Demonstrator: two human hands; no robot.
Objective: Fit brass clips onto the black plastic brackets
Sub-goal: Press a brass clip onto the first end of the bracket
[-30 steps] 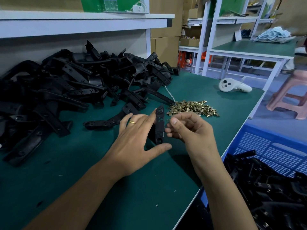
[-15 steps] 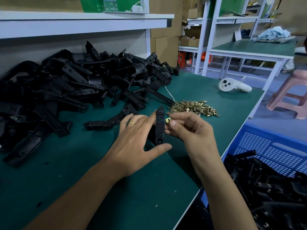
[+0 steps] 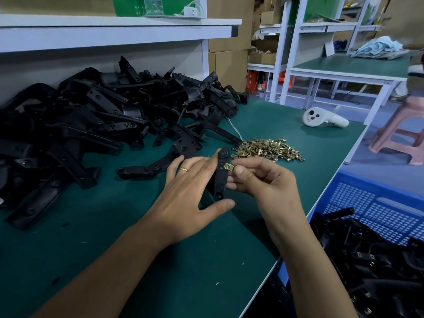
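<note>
Standing nearly upright between the two hands, a black bracket (image 3: 220, 174) is held above the green bench (image 3: 128, 244). To the left, a heap of brackets (image 3: 103, 125) lies well apart from it. The bracket is steadied by the left hand (image 3: 185, 198), whose fingers run along its left edge and whose thumb is stretched under its lower end; whether that is a firm grip cannot be told. Its long axis runs from the round boss at the top, tilted slightly away and to the right, down to the end near the thumb. A brass clip (image 3: 228, 166) is pinched in the fingertips of the right hand (image 3: 261, 180) and is touching the bracket's right edge near the top. Farther right lies the pile of clips (image 3: 268, 149). From here the clip could be pushed on crooked or slip from the pinch, and the lightly supported bracket could twist under the push.
</note>
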